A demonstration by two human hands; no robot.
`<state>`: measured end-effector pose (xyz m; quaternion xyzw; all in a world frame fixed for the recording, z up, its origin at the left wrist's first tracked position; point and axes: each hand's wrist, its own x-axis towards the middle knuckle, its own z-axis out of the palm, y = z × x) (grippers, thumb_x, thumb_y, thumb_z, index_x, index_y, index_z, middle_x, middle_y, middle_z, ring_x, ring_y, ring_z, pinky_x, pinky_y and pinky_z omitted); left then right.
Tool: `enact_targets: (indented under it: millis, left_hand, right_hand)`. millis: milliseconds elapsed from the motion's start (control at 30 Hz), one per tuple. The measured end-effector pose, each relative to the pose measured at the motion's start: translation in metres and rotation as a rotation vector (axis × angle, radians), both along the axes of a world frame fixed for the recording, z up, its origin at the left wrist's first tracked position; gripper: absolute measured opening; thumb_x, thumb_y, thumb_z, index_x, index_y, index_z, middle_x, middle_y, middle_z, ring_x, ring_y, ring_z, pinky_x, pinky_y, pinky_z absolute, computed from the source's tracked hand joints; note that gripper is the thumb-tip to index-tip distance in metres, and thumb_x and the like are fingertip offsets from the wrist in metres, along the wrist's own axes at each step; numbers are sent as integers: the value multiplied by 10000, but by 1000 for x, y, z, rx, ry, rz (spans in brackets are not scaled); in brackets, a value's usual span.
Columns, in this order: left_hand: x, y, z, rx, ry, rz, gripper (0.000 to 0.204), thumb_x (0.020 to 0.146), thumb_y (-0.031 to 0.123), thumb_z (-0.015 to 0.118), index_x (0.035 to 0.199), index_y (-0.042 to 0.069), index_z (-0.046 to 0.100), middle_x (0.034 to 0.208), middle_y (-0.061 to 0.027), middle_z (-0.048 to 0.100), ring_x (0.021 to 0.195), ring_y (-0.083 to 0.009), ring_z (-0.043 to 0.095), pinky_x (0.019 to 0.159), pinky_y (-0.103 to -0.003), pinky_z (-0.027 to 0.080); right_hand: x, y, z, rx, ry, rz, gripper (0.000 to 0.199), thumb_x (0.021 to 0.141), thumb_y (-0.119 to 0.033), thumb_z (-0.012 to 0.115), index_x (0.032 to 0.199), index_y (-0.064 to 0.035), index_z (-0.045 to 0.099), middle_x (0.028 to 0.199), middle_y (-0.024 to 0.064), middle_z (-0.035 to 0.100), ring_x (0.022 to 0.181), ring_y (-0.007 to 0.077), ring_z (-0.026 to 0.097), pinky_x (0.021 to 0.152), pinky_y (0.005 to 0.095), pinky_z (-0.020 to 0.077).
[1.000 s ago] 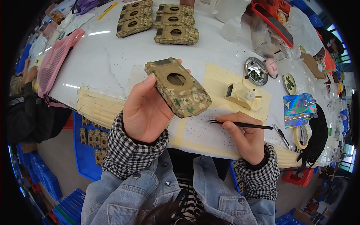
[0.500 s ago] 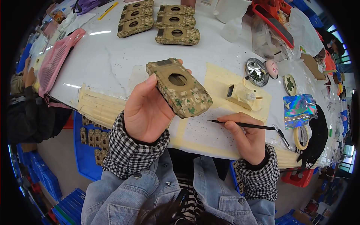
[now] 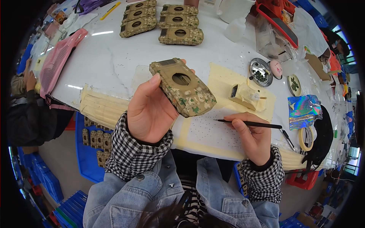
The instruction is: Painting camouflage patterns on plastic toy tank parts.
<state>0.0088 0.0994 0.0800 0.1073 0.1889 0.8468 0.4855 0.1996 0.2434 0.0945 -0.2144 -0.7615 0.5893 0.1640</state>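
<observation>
My left hand (image 3: 146,108) is closed around a camouflage model tank hull (image 3: 192,93), held tilted above the table with its round top hole facing up. Between the thumb and fingers of my right hand (image 3: 253,138) is a thin black fine-tipped brush (image 3: 262,124). Its tip points left, apart from the hull, over a white sheet (image 3: 211,133) dotted with tiny dark specks. Beyond the sheet, a small block wrapped in masking tape (image 3: 247,97) sits on yellowish paper (image 3: 220,78).
Several finished-looking hulls (image 3: 180,35) stand in rows at the far side. To the right are a round metal dish (image 3: 269,72) with green bits, a tape roll (image 3: 305,139), a pen (image 3: 288,139) and a shiny pouch (image 3: 304,112). A blue tray (image 3: 89,161) with more hulls lies below left.
My right hand has shifted slightly right with the brush, its tip moving a little up. The hull in my left hand has turned very slightly.
</observation>
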Motion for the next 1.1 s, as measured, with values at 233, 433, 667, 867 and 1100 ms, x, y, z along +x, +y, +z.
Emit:
enact_targets:
  millis: [233, 433, 667, 867, 1100]
  left_hand:
    - [0, 1, 4, -96, 82, -79, 547, 979, 267, 384, 1424, -26, 259, 1427, -189, 358, 1335, -316, 364, 1069, -520, 374]
    - [-1, 1, 2, -125, 101, -128, 545, 979, 272, 367, 1433, -5, 247, 1366, -211, 430, 1291, -300, 432, 1056, -476, 401]
    - [0, 3, 6, -151, 153, -153, 557, 975, 297, 379, 1439, 16, 249, 1358, -200, 446, 1251, -281, 477, 1026, -444, 435]
    - [0, 1, 2, -132, 143, -164, 556, 977, 299, 378, 1439, 19, 247, 1358, -195, 446, 1250, -273, 478, 1024, -437, 436]
    - [1, 2, 3, -142, 160, -161, 547, 980, 307, 378, 1435, 27, 260, 1338, -167, 462, 1236, -248, 487, 1021, -415, 437]
  right_hand:
    - [8, 2, 23, 83, 182, -94, 186, 927, -92, 569, 977, 57, 669, 839, 103, 658, 760, 141, 604, 700, 249, 480]
    - [-5, -3, 65, 231, 341, -6, 176, 894, -89, 594, 965, 51, 674, 857, 129, 670, 762, 184, 621, 706, 284, 481]
    - [-34, -6, 63, 322, 347, 114, 130, 854, -50, 651, 964, 13, 681, 873, 129, 676, 783, 215, 625, 714, 292, 479]
    - [-39, -7, 58, 332, 346, 113, 135, 865, -55, 644, 975, 17, 679, 875, 132, 679, 780, 213, 631, 717, 295, 481]
    - [-40, -7, 54, 268, 325, 107, 146, 859, -67, 656, 979, 13, 684, 861, 130, 683, 770, 209, 637, 710, 291, 482]
